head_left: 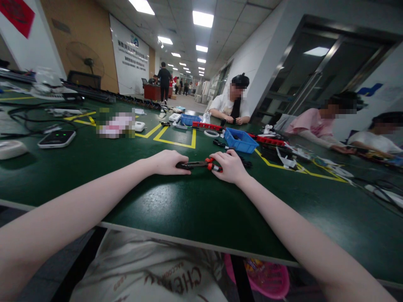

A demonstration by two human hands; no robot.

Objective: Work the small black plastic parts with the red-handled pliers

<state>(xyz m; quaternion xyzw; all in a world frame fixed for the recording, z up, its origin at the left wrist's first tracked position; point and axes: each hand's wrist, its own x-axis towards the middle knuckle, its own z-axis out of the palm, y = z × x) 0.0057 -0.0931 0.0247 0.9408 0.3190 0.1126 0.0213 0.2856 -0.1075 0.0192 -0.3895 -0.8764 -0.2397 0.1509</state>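
Note:
A long black part with red pieces (201, 164) lies on the green table (189, 209) between my hands. My left hand (168, 162) is curled over its left end, fingers closed on it. My right hand (229, 165) grips the right end, where the red pieces sit, with fingers bent around it. Both forearms stretch forward from the table's near edge. What lies under my palms is hidden.
A blue bin (241, 140) stands just beyond my right hand, with a tape roll (211, 134) and another blue tray (189, 119) farther back. Three seated people work at the far and right sides. A phone-like device (57, 139) and cables lie left. Yellow lines mark the table.

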